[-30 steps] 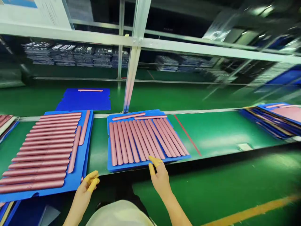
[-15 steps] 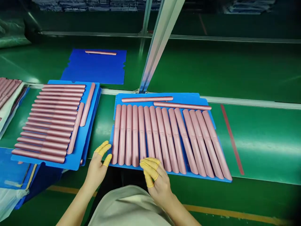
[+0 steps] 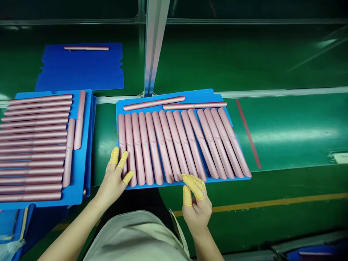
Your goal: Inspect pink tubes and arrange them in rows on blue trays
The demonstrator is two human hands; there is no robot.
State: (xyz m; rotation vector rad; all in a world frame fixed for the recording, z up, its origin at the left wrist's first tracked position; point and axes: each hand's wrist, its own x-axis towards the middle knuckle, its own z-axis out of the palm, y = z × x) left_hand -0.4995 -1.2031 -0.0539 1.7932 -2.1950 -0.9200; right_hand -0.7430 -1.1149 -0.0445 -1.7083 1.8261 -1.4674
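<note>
Several pink tubes lie side by side on a blue sheet at the middle, with two more tubes crosswise along its far edge. My left hand, with yellow finger covers, is at the sheet's left edge, fingers apart over the near part of the leftmost tubes; it grips none of them. My right hand is at the near edge, its covered fingertips by the tube ends, thumb and fingers apart, and nothing shows between them.
On the left, a stack of blue sheets bears several pink tubes. Behind it lies a dark blue sheet with one tube. A metal post stands behind the middle sheet. A red strip marks the green table at right.
The view has shifted. My left hand has moved onto the leftmost tubes, and my right hand has moved right along the near edge. The far left crosswise tube is now more slanted.
</note>
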